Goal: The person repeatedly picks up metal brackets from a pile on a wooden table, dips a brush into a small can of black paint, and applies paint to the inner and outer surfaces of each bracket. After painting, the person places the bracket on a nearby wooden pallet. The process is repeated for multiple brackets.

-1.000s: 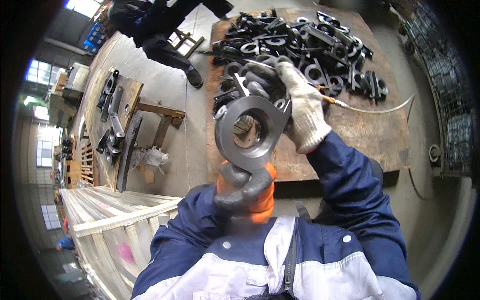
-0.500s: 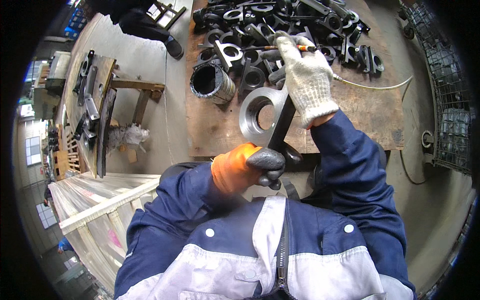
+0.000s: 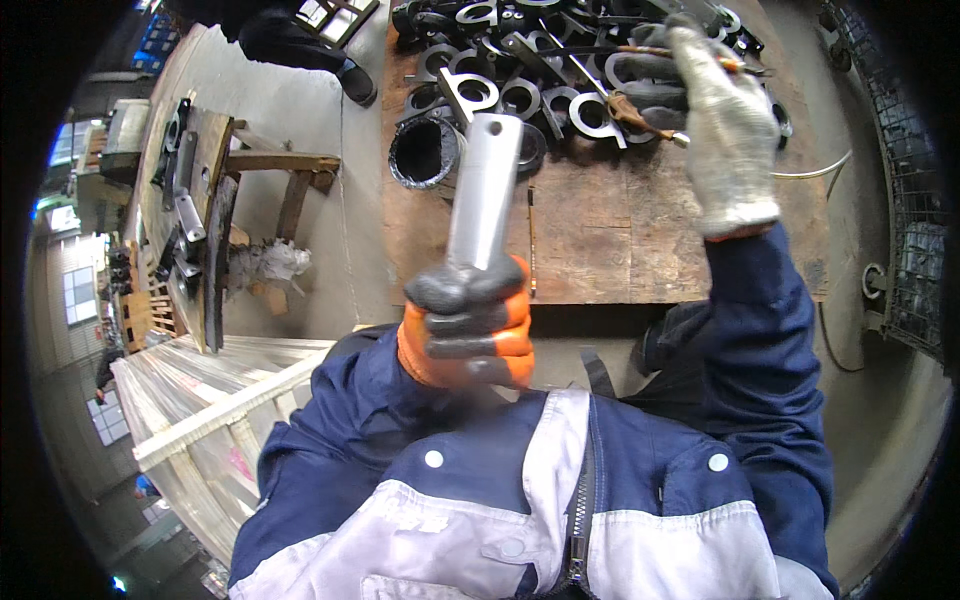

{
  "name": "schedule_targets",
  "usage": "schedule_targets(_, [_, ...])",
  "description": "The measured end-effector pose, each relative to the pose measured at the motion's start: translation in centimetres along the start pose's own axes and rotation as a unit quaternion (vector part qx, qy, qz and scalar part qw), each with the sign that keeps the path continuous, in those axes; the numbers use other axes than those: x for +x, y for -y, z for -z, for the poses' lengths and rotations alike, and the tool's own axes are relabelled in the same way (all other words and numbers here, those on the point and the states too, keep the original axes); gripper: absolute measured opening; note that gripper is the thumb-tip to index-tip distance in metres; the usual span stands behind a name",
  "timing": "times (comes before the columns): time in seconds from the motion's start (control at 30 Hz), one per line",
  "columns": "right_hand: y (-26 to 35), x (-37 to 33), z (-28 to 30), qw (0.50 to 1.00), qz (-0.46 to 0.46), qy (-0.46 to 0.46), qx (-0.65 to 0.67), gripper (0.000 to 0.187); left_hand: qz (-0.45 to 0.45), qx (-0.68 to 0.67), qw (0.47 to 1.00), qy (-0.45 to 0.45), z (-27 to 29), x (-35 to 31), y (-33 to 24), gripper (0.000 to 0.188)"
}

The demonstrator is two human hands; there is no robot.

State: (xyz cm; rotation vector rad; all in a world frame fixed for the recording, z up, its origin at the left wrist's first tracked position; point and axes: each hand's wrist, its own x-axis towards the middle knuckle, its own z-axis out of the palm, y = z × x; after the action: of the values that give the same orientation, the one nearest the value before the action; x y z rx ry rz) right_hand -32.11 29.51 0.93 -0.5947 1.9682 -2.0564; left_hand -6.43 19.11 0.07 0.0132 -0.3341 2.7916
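My left hand [image 3: 467,325], in an orange glove with black-coated fingers, is closed round a silver metal part [image 3: 486,190]. The part stands up from the fist, its flat face towards me and a small hole near its top. My right hand [image 3: 730,140], in a whitish knit glove with dark fingertips, reaches over the far right of the table. A thin dark stick with orange marks [image 3: 735,66] is pinched in it; the tip is hard to make out. Close to its fingers lies a brown-handled tool [image 3: 640,113] with a metal fitting.
Black and silver ring brackets [image 3: 470,95] pile up along the far side of the wooden table [image 3: 640,240]. A black-smeared can [image 3: 425,155] and a thin brush-like stick [image 3: 532,240] are nearer. A pale hose [image 3: 810,174] runs right, towards a wire cage [image 3: 915,240]. Another person's leg [image 3: 300,50] shows far left.
My right hand has moved away from the part, to the right and farther out, still with the thin stick. My left hand has turned the part upright; its ring no longer shows.
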Motion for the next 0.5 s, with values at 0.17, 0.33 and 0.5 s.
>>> schedule_targets(0.17, [-0.6, 1.8, 2.5, 0.957, 0.158, 0.014, -0.244, 0.034, -0.039, -0.039, 0.997, 0.048, -0.5, -0.9, -1.6, 0.018])
schedule_targets(0.33, [-2.6, 3.1, 3.5, 0.811, 0.311, -0.033, -0.494, 0.039, -0.108, -0.049, 0.992, 0.043, -1.4, -1.2, -2.7, 0.016])
schedule_targets(0.5, [-2.5, 4.3, 2.9, 0.937, 0.185, -0.016, -0.295, 0.041, -0.215, 0.096, 0.971, -0.038, -4.6, -3.2, -5.5, 0.012])
